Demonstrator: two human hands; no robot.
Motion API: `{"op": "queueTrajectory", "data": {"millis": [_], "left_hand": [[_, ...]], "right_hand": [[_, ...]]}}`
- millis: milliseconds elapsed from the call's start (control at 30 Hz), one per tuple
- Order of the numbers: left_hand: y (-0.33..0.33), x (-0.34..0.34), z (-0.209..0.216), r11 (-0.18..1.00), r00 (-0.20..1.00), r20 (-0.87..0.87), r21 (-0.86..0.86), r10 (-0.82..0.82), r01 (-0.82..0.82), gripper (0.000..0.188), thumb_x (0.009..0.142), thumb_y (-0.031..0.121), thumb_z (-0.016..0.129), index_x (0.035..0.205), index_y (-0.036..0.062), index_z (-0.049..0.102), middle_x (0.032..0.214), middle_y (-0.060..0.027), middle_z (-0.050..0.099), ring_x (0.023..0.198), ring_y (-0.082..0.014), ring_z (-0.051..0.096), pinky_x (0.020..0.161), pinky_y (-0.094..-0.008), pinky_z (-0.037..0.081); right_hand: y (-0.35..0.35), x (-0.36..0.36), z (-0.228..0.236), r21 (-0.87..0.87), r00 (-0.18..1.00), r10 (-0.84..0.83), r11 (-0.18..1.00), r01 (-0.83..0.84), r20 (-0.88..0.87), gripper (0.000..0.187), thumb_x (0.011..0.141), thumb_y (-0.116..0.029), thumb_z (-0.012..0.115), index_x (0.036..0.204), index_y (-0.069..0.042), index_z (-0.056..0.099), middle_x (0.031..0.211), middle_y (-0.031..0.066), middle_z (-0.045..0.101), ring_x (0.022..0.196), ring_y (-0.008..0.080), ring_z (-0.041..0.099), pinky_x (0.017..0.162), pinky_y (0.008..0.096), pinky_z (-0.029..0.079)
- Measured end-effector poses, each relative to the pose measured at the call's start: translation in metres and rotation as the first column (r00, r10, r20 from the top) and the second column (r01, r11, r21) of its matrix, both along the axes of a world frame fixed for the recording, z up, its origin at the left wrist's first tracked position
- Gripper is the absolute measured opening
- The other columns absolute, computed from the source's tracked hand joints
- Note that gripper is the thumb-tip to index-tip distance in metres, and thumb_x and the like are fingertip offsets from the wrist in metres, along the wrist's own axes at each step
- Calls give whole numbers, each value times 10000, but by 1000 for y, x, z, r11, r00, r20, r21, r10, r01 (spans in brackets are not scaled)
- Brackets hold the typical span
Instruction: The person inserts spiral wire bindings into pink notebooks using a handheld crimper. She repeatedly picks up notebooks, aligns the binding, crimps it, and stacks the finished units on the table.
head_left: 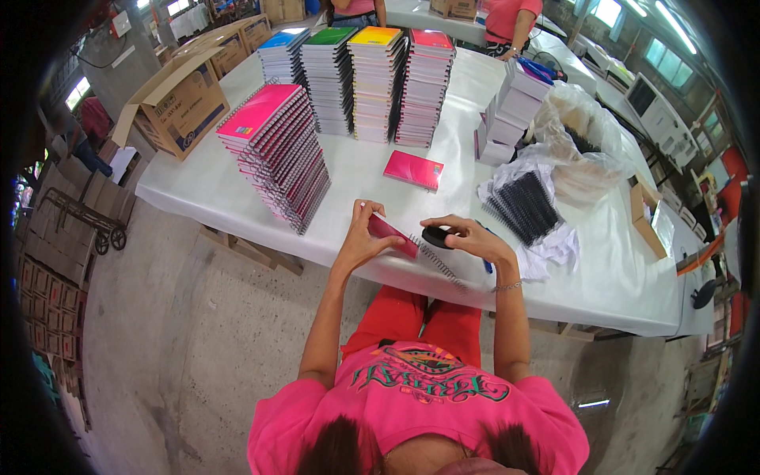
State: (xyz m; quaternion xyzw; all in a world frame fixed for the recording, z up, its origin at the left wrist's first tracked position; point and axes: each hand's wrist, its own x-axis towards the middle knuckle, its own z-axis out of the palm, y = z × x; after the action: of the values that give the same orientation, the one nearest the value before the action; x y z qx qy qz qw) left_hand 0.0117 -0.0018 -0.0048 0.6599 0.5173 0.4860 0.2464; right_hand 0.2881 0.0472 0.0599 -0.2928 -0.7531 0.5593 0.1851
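Note:
My left hand [362, 237] grips a small dark-pink notebook [393, 235] at the table's front edge, its thumb pressed on the cover. A metal spiral coil [442, 267] runs from the notebook's edge toward me, and its near part extends past the book. Between the fingers of my right hand [473, 239] is a round black disc-like object [436, 237], close to the coil. Whether the disc touches the coil I cannot tell. Beyond my hands lies another pink notebook [414, 170], flat on the table. A bundle of black coils [522, 207] lies to the right on white wrapping.
Tall stacks of spiral notebooks stand at the back, with a pink stack [273, 154] nearer at left. White page blocks [511, 107] and a clear plastic bag [582, 150] are at right. An open carton [178, 107] stands far left. Two people are beyond the table.

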Motion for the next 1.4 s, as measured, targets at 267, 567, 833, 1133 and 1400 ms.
{"op": "queueTrajectory", "data": {"millis": [267, 567, 833, 1133, 1400], "left_hand": [[6, 6, 2, 1000, 1000, 3, 6, -6, 6, 700, 605, 349, 943, 1092, 80, 518, 1100, -91, 426, 1072, -264, 499, 937, -384, 449], [7, 5, 1, 1000, 1000, -5, 1, 7, -7, 680, 616, 355, 938, 1084, 82, 525, 1103, -98, 427, 1074, -275, 498, 946, -385, 448], [7, 6, 1, 999, 999, -41, 28, -33, 34, 686, 622, 338, 937, 1102, 89, 515, 1113, -93, 429, 1067, -266, 498, 951, -395, 446], [8, 6, 3, 998, 998, -15, 27, -56, 56, 641, 642, 305, 925, 1089, 93, 517, 1090, -79, 445, 1048, -244, 500, 933, -350, 443], [12, 12, -3, 994, 997, -10, 79, -81, 82, 656, 633, 271, 930, 1097, 85, 505, 1097, -70, 449, 1055, -234, 501, 934, -343, 439]], "right_hand": [[8, -4, -22, 352, 910, -287, 920, 173, 301, 697, 794, -520, 779, 1368, -157, 624, 1293, 145, 619, 1014, 214, 604, 925, 324, 493], [2, -4, -20, 135, 975, -181, 977, 163, 129, 661, 841, -568, 716, 1342, -143, 646, 1266, 164, 633, 1111, 264, 572, 975, 367, 465], [5, -15, -15, 113, 970, -201, 976, 186, 137, 611, 896, -536, 670, 1329, -105, 654, 1219, 150, 658, 1120, 238, 567, 935, 334, 483], [-1, -10, -17, -40, 958, -286, 957, 287, 13, 473, 971, -475, 608, 1255, -99, 639, 1089, 134, 632, 982, 212, 581, 906, 323, 487], [-8, 5, -37, -184, 997, -73, 981, 66, -32, 480, 1040, -471, 507, 1188, -23, 596, 1060, 30, 589, 947, 126, 523, 851, 259, 450]]}}
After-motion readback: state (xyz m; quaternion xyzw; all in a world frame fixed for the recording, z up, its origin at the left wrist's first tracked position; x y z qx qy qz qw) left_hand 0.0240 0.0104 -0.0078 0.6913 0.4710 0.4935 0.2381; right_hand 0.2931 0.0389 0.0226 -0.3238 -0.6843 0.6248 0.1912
